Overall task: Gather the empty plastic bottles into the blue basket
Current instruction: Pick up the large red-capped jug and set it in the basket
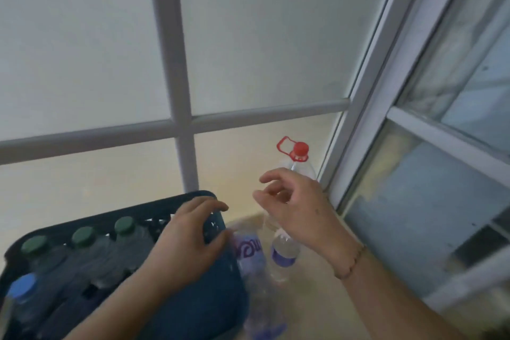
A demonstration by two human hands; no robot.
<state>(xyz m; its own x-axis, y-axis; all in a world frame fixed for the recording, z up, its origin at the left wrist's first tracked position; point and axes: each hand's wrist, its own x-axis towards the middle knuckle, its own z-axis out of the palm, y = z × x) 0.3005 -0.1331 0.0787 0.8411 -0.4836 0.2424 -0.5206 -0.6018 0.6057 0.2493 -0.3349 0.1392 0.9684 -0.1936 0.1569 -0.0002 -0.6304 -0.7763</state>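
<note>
A pale wall crossed by white bars (176,107) fills the background, with a window frame (367,107) meeting it at a corner, above a light floor or ledge.

The blue basket (198,295) sits at the lower left, and everything else is best placed from it. Inside it stand several bottles: three with green caps (125,225) along its far side and one with a blue cap (23,286) at its near-left end. The left hand (187,243) lies over the basket's right rim, fingers spread and curled on the edge, apparently steadying it. Just outside that rim, to the right, lie two clear bottles with purple labels (249,252), touching or nearly touching the basket wall. Beyond them, well to the basket's upper right near the corner, stands a large bottle with a red cap (300,150) and a red carry loop.

The right hand (295,201) hovers in front of the large bottle, fingers apart and loosely curled, holding nothing.

The step in hand seems to be reaching for that bottle. Gripping its neck or loop should serve well, with the left hand keeping the basket from sliding.

The large bottle's body is mostly hidden behind the hand. Motion blur softens the labels, and the basket's near end is cut off by the frame's edge.
</note>
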